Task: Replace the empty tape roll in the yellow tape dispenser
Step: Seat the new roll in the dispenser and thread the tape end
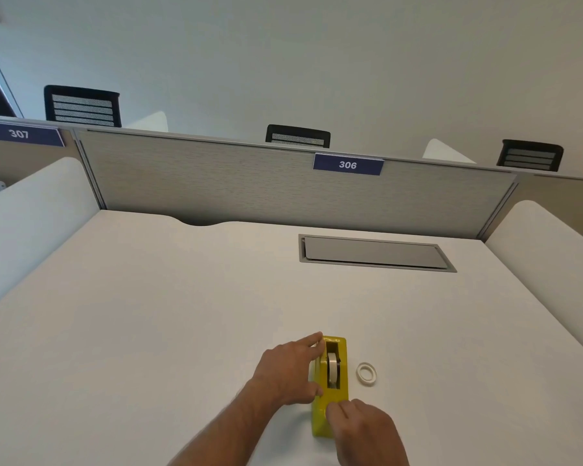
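The yellow tape dispenser (321,415) stands on the white desk (148,331), near its front edge. A whitish tape roll (332,365) sits upright in the dispenser's slot. My left hand (288,373) grips the dispenser's left side, fingers along its top edge and thumb low on the side. My right hand (364,428) rests on the near end of the dispenser, fingertips pinched together on its top; what they pinch is too small to tell. A thin, empty-looking white roll ring (366,374) lies flat on the desk just right of the dispenser.
A grey cable hatch (372,253) is set into the desk at the back right. A grey partition (249,183) with a "306" label closes off the far edge. White side dividers (31,210) flank the desk. Black chair backs show beyond.
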### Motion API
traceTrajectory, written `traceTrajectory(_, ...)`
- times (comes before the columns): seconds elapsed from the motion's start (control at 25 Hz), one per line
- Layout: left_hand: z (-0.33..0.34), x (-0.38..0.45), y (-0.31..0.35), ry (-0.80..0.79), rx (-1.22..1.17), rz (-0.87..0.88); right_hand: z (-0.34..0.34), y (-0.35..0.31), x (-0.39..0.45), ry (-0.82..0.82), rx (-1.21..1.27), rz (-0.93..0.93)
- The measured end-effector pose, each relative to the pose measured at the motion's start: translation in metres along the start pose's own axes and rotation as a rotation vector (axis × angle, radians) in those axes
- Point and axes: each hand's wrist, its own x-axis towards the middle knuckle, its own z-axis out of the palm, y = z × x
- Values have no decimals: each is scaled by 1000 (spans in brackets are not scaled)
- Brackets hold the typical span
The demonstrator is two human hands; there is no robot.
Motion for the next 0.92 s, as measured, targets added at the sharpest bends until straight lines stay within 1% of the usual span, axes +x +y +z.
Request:
traceTrajectory(0.12, 1, 0, -1, 4, -1, -3, -1, 3, -1, 64, -50, -99)
traceTrajectory(0.2, 1, 1, 0, 3, -1, -5, -4, 3, -1, 57, -61, -130)
traceTrajectory(0.28, 2, 1, 1, 3, -1, -10, -4, 2, -2, 19, -47, -140)
traceTrajectory(0.4, 3, 1, 2, 0, -4, -19, -1, 0, -6, -80, -17, -110)
traceTrajectory(0.48, 3, 1, 2, -4, -3, -24, 2, 1, -8, -92, -10, -88)
traceTrajectory(0.52, 3, 0, 3, -4, -3, -25, 1, 1, -9, -75, -9, -82)
traceTrajectory(0.64, 2, 0, 4, -4, 0, -30, 7, 1, -14, 74, -41, -106)
traceTrajectory(0.72, 2, 0, 5, -6, -3, -34, 18, 0, -20, 149, -10, -81)
traceTrajectory(0.8, 2, 0, 5, -8, -8, -37, 25, 1, -26, 163, 19, -60)
traceTrajectory(0.92, 1, -1, 6, -5, -8, -33, 34, 3, -33, 140, 23, -43)
